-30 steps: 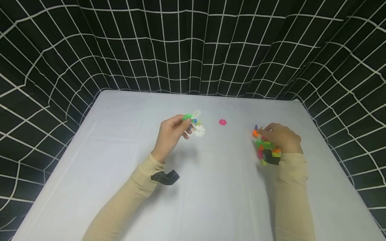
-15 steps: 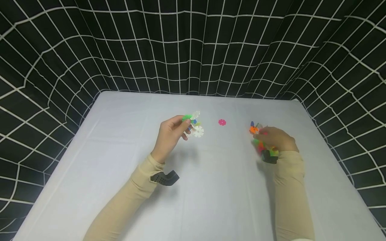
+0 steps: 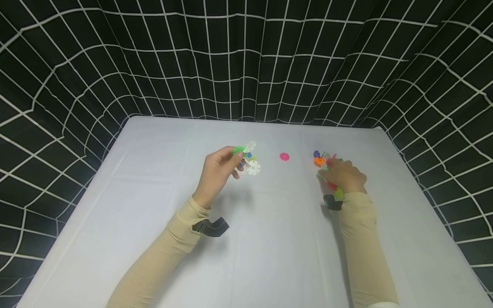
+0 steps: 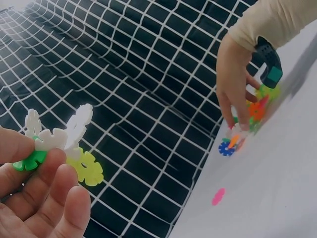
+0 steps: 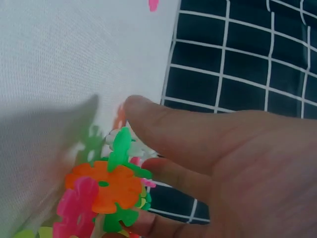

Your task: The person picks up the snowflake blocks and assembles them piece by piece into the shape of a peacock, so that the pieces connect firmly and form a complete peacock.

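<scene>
My left hand [image 3: 223, 171] pinches a small cluster of joined plastic snowflake discs [image 4: 52, 140] between thumb and fingers, above the table. White, green and yellow discs show in the left wrist view; blue bits show in the head view. My right hand [image 3: 344, 175] is down at a pile of loose, colourful snowflake discs [image 5: 106, 186] on the right. Its thumb stands apart from the other fingers, which touch the pile's edge. Orange, pink, green and white discs lie beside them. The hand hides part of the pile in the head view.
One pink disc [image 3: 284, 156] lies alone on the white table [image 3: 269, 239] between the hands. A black curtain with a white grid [image 3: 246, 60] surrounds the table's back and sides. A dark strap piece [image 3: 211, 227] juts from the left wrist.
My right hand has moved left and slightly away from me, and discs at the pile's edge have shifted the same way. My left hand and its cluster have stayed in place.
</scene>
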Motion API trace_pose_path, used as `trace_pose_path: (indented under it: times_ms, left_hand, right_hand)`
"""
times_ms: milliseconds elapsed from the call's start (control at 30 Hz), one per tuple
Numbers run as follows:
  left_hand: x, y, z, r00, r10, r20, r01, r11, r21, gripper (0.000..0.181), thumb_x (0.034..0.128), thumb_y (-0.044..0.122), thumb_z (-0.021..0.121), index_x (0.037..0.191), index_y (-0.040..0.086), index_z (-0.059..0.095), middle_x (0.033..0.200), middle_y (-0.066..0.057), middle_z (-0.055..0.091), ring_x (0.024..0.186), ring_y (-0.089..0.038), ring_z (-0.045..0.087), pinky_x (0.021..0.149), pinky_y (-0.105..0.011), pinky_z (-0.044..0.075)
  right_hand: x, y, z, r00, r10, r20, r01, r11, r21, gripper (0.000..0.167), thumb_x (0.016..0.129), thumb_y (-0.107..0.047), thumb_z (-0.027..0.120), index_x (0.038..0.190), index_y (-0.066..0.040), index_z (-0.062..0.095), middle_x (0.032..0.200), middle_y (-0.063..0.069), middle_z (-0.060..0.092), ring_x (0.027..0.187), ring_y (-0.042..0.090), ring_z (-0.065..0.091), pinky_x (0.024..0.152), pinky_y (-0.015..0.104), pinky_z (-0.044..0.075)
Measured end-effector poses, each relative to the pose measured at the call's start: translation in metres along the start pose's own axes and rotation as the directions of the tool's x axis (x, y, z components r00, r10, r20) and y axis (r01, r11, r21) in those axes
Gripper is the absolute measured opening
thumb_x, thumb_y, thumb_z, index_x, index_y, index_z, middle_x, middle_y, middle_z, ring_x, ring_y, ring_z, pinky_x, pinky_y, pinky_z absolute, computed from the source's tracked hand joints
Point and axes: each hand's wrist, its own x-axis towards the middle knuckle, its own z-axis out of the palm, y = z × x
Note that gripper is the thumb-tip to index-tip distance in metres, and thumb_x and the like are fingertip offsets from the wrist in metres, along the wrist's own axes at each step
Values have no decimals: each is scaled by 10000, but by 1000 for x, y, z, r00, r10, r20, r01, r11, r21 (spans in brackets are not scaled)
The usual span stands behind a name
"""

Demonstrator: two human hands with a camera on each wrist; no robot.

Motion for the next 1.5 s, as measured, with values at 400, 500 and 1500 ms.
trace_pose_path:
  times_ms: [400, 500, 1500]
  left_hand:
    - [0, 2, -1, 1000, -4, -6, 4, 1000, -8, 225, 1009, 142, 600, 1112, -38, 688, 904, -71, 679, 764, -138, 626, 620, -249, 557]
    - [0, 2, -2, 1000, -1, -5, 1, 1000, -11, 217, 1008, 136, 598, 1104, -37, 688, 904, -74, 677, 764, -141, 624, 618, -248, 555]
    - [0, 3, -4, 1000, -26, -2, 26, 1000, 0, 243, 1006, 162, 596, 1133, -25, 686, 906, -74, 679, 773, -147, 622, 630, -253, 558]
  right_hand:
    - [2, -1, 0, 999, 20, -49, -20, 1000, 6, 597, 952, -287, 510, 1516, -110, 427, 1392, 363, 433, 1201, 573, 483, 925, 690, 434]
    - [2, -1, 0, 998, 32, -47, -31, 999, 15, 587, 965, -318, 508, 1505, -97, 441, 1405, 359, 445, 1221, 567, 475, 923, 685, 440]
    - [-16, -15, -21, 966, -59, -250, 189, 825, 533, 617, 1011, -515, 513, 1452, -83, 500, 1407, 211, 577, 1078, 281, 629, 958, 518, 527]
